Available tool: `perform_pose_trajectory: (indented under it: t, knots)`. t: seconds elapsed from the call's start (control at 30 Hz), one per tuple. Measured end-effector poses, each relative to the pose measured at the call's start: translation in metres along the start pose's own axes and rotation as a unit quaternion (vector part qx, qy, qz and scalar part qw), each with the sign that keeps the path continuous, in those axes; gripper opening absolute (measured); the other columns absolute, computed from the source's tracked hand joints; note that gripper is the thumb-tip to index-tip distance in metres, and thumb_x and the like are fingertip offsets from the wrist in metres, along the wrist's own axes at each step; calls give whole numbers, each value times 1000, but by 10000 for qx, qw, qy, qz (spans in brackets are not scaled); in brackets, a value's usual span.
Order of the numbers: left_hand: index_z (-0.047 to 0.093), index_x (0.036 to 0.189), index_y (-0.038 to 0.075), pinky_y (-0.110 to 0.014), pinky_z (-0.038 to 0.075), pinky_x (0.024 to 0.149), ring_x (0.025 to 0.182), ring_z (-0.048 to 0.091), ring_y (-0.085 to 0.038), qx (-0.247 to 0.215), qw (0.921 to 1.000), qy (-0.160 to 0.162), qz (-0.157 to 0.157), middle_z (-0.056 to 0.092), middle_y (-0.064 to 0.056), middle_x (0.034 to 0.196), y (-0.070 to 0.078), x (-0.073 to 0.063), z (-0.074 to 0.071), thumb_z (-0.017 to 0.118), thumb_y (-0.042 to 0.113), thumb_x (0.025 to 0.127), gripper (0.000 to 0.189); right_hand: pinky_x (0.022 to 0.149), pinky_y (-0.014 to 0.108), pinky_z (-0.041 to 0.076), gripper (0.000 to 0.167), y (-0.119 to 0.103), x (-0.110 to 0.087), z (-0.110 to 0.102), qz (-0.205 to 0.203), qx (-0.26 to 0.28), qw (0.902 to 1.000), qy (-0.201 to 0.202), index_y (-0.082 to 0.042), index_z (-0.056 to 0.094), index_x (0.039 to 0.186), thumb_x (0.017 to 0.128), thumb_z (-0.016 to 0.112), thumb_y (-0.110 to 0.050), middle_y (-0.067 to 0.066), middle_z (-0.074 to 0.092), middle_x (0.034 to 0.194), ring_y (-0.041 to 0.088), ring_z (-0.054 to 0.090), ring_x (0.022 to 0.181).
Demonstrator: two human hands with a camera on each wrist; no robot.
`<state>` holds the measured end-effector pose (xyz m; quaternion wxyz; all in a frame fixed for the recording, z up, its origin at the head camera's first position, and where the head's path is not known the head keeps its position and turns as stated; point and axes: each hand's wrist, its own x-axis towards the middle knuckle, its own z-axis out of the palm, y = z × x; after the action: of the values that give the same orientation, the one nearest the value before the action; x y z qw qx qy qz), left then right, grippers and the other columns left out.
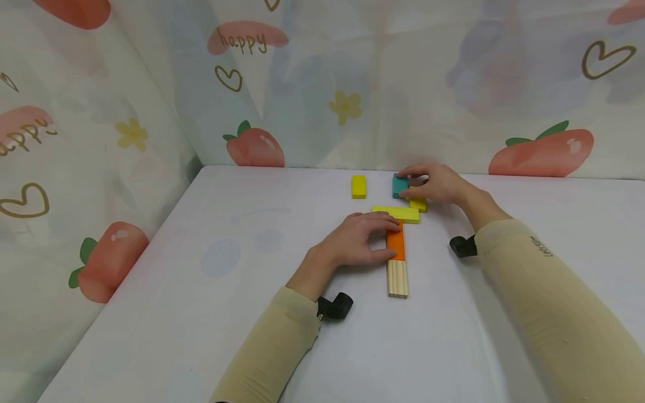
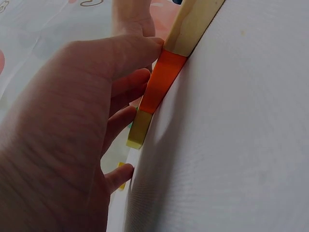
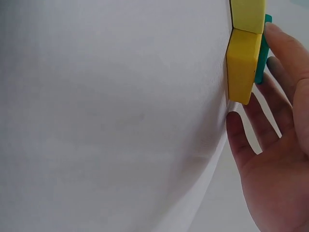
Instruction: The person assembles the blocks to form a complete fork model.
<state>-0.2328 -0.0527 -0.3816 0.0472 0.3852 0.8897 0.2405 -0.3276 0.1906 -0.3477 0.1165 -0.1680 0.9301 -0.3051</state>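
My left hand [image 1: 355, 238] rests against an orange block [image 1: 396, 245]: the thumb lies at its near end and the fingertips reach its far end, close to a long yellow block [image 1: 408, 215]. A plain wooden block [image 1: 397, 280] continues the row toward me. At the back, my right hand [image 1: 437, 183] pinches a teal block [image 1: 396, 188] between thumb and fingers. Partly under that hand is a small yellow block [image 1: 418, 206], which meets the long yellow one in the right wrist view. There, the teal block [image 3: 263, 58] shows only as an edge behind the yellow.
Another yellow block [image 1: 359, 187] stands alone, left of the teal one. The white table [image 1: 166, 313] ends at a printed cloth backdrop [image 1: 403, 101], with a second cloth side [image 1: 126, 190] at the left. Black wrist cameras [image 1: 336, 307] stick out by both sleeves.
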Motion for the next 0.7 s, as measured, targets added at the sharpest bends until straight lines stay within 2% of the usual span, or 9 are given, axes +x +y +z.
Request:
perform_pose_trajectory:
  t: [0.7]
  knots:
    - [64,137,21,-36,23,118,138,39,-3,-16,10000,-15,-7,55,9,144,2,0,-1,67,38,95,46,108,61,36,51,-4,-7,4,-74,-12,10000,-17,-11,63,136,92,76,-32,22,47,147,45,44,129]
